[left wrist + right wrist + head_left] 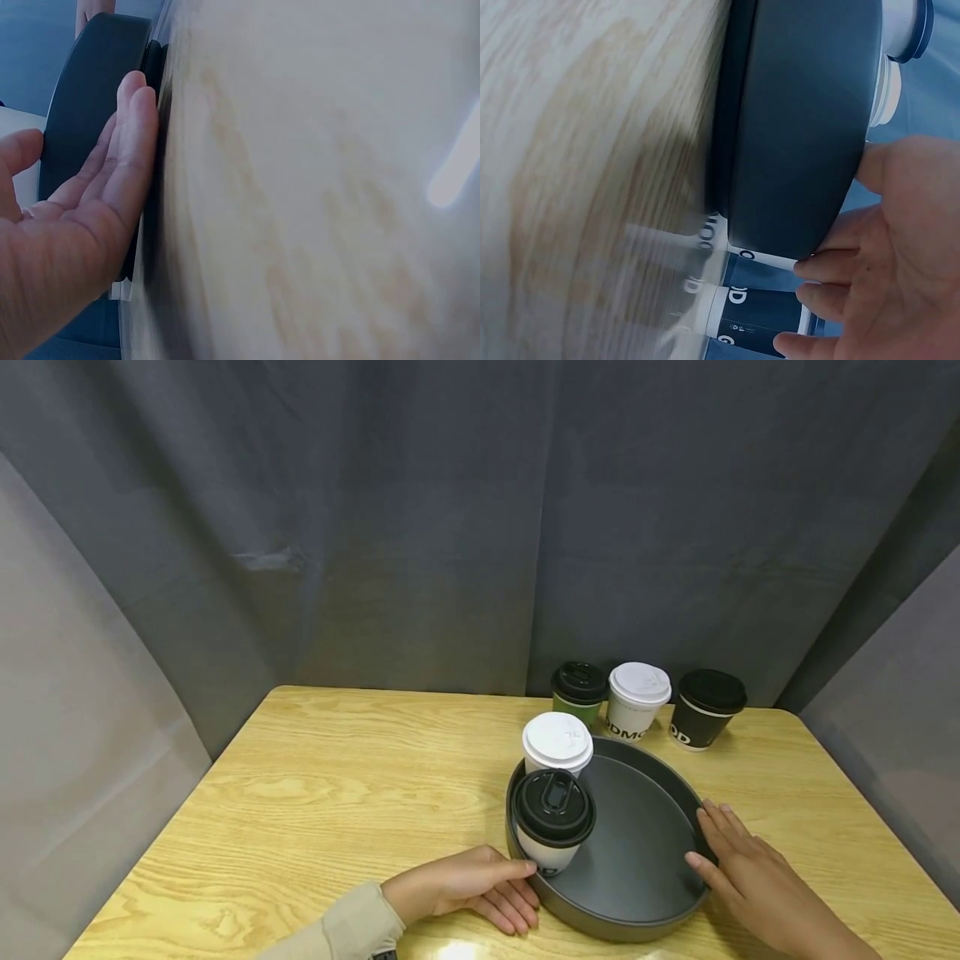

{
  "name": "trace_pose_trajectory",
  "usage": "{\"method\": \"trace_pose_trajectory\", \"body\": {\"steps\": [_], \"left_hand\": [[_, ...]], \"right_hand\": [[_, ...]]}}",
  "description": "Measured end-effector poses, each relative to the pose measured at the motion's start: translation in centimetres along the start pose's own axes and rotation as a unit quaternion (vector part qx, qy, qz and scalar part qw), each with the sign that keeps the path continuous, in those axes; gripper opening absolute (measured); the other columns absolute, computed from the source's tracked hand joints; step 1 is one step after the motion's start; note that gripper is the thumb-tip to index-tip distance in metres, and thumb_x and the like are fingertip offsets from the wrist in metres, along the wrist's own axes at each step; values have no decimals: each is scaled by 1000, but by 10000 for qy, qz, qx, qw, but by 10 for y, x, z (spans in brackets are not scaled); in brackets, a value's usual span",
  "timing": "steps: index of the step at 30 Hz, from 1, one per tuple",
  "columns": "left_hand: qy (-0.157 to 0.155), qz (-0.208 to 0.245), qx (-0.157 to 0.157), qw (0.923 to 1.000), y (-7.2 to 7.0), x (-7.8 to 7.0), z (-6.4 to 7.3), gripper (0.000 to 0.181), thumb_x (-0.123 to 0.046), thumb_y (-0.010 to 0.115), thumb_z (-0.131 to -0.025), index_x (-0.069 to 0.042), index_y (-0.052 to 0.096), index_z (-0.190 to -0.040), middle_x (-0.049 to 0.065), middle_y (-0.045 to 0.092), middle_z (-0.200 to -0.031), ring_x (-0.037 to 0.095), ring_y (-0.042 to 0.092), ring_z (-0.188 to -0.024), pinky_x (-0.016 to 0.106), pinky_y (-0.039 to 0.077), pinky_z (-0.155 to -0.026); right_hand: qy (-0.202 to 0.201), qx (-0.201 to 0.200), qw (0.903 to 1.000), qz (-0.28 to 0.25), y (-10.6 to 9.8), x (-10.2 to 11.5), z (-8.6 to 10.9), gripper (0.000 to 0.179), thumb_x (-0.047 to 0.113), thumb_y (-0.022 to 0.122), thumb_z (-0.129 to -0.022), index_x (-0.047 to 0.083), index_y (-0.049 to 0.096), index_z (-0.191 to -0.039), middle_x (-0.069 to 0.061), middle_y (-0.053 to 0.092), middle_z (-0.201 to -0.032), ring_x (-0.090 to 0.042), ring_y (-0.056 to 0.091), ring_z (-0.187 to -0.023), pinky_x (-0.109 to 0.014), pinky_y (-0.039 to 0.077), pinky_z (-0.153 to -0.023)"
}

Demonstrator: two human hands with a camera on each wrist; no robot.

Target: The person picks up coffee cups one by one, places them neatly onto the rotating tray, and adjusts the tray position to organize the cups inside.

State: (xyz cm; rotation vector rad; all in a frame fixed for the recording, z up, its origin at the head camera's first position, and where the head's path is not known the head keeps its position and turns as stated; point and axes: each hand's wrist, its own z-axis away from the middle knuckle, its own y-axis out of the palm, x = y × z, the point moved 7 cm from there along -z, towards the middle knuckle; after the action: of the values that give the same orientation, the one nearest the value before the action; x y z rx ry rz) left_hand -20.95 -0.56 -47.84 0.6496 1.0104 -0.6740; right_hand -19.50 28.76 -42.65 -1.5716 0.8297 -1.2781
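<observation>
A round dark grey tray (637, 835) with a raised wall sits on the wooden table. On its left side stand two lidded paper cups: a white-lidded cup (557, 741) behind and a black-lidded white cup (555, 814) in front. My left hand (487, 887) lies against the tray's near-left wall, fingers extended along the outside and thumb at the rim by the front cup. Across the tray, my right hand (753, 881) touches the right rim with fingers extended. In the right wrist view, its fingertips (810, 266) reach the edge of the tray wall (802, 127).
Behind the tray stand a green cup (577, 693) with a black lid, a white cup (636, 700) with a white lid and a black cup (707, 710). Grey curtains (420, 527) hang behind the wooden table (322, 777).
</observation>
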Motion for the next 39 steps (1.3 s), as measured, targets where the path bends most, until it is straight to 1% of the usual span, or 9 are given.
{"method": "trace_pose_trajectory", "body": {"steps": [6,11,16,18,22,25,29,33,39], "left_hand": [[19,42,5,10000,0,0,0,53,-41,51,-97,10,66,-100,26,69,-95,13,68,-68,29,60,-67],[4,65,16,10000,0,0,0,54,-41,52,-97,11,65,-100,27,69,-96,13,68,-68,30,60,-68],[-7,84,-35,10000,0,1,0,54,-41,52,-96,11,65,-100,28,69,-96,14,69,-68,31,60,-68],[0,89,-66,9999,0,2,0,53,-40,51,-97,11,65,-100,28,69,-96,14,69,-68,31,60,-67],[-3,114,-57,9999,0,3,-1,53,-40,51,-97,11,65,-101,29,68,-97,14,69,-68,31,60,-68],[-21,130,-1,9999,1,3,-3,53,-40,51,-97,11,65,-101,29,68,-97,14,69,-68,30,60,-67],[-55,144,13,9999,0,3,-4,52,-40,52,-96,9,66,-99,26,70,-95,13,69,-67,28,60,-65],[-95,175,4,9998,0,3,-4,51,-41,52,-96,8,67,-99,23,71,-93,13,69,-68,27,60,-64],[-76,128,-29,9999,3,3,-6,52,-40,52,-96,9,66,-99,26,70,-96,13,69,-67,29,60,-66]], "right_hand": [[-58,-95,9999,126,-3,3,-1,70,42,48,-99,-9,31,-144,-33,25,-150,-50,17,-139,-71,26,-99],[-93,-169,9995,254,-14,11,-9,71,46,49,-98,0,30,-148,-30,23,-152,-50,13,-140,-73,24,-98],[-434,-599,9961,477,-35,26,-26,68,44,53,-96,9,30,-150,-25,25,-153,-51,17,-139,-76,28,-92],[-671,-887,9926,496,-43,34,-37,65,40,56,-96,9,33,-149,-25,29,-151,-50,22,-138,-75,30,-91],[-1164,-1319,9841,243,-57,49,-65,60,33,60,-95,3,41,-143,-28,34,-146,-49,26,-135,-71,31,-96],[-1456,-1550,9771,118,-65,57,-89,56,29,61,-94,0,45,-139,-30,38,-142,-50,31,-131,-68,31,-99],[-1675,-1776,9697,118,-72,67,-123,52,24,63,-93,-2,47,-136,-29,41,-139,-49,37,-126,-66,33,-99],[-1632,-1615,9732,92,-73,73,-157,53,25,61,-94,-1,45,-138,-29,38,-142,-49,35,-128,-65,31,-103],[-1401,-924,9854,281,-67,75,-196,59,29,59,-96,-1,39,-142,-30,31,-146,-49,30,-132,-64,28,-106]]}}
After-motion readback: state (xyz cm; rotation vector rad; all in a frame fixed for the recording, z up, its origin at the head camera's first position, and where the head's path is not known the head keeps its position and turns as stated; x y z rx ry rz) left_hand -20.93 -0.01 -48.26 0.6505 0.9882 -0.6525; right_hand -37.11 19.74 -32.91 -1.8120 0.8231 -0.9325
